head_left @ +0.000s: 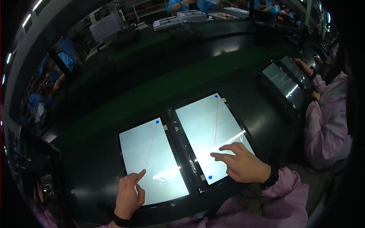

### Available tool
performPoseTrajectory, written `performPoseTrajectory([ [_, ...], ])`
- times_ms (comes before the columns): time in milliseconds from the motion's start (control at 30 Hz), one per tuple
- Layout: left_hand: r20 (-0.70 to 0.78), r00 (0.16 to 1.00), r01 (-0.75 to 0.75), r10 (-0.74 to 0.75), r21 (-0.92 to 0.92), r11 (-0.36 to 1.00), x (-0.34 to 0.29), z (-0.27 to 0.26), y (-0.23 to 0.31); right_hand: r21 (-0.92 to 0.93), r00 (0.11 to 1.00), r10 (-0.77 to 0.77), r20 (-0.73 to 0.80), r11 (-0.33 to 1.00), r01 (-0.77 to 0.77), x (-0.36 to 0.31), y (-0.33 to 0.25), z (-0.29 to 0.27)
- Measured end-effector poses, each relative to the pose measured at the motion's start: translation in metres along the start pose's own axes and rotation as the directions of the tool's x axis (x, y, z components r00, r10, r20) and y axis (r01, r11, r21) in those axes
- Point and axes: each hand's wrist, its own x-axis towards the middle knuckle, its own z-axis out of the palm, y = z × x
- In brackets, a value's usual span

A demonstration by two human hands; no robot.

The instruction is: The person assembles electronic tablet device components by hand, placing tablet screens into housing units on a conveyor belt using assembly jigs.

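Note:
Two flat touchscreen panels with black borders and lit white screens lie side by side in front of me. On the left panel (135, 145), a thin red line runs down from a blue dot near its top right corner. My left hand (128, 195) has its index finger stretched to the lower end of that line, thumb apart and holding nothing. The right panel (195, 119) shows a similar line, with blue dots near the top and bottom. Over its lower half is my right hand (245, 164), empty, fingers spread; whether a fingertip touches the glass I cannot tell.
At the right, a co-worker in a pink sleeve (323, 125) handles two darker panels (279, 78). A green strip (148, 89) crosses the dark table (85, 173). Light-coloured trays (167, 24) stand at the far side, near people in blue.

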Motion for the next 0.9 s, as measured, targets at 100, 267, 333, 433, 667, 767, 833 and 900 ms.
performPoseTrajectory([
  [100, -0.03, 0.999, 0.019, -0.019, 0.01, 1.0, -0.022, -0.002, 0.005, -0.004, 0.999, -0.035, 0.022, 0.999, 0.035, -0.009, -0.014, 0.004],
  [267, -0.085, 0.996, 0.013, -0.008, 0.051, 0.999, -0.052, -0.002, 0.007, 0.001, 0.996, -0.065, 0.059, 0.998, 0.065, -0.018, -0.03, 0.01],
  [333, -0.095, 0.995, 0.037, -0.032, 0.052, 0.998, -0.059, -0.004, 0.011, 0.007, 0.995, -0.058, 0.076, 0.998, 0.057, -0.019, -0.034, 0.012],
  [433, -0.1, 0.994, 0.058, -0.051, 0.067, 0.996, -0.061, -0.004, 0.017, -0.029, 0.996, -0.051, 0.069, 0.998, 0.053, -0.02, -0.037, 0.011],
  [667, -0.101, 0.993, 0.068, -0.06, 0.078, 0.995, -0.075, -0.005, 0.019, -0.034, 0.997, -0.065, 0.032, 0.997, 0.067, -0.021, -0.033, 0.015],
  [767, -0.079, 0.994, 0.082, -0.076, 0.083, 0.993, -0.079, -0.004, 0.019, -0.054, 0.999, -0.04, 0.035, 0.998, 0.042, -0.022, -0.032, 0.013],
  [833, -0.099, 0.991, 0.097, -0.092, 0.05, 0.994, -0.088, -0.005, 0.018, -0.054, 0.998, -0.053, 0.027, 0.997, 0.054, -0.02, -0.034, 0.014],
  [900, -0.086, 0.981, 0.177, -0.176, 0.001, 0.984, -0.103, -0.007, 0.019, -0.046, 0.996, -0.071, 0.058, 0.996, 0.074, -0.02, -0.039, 0.013],
])
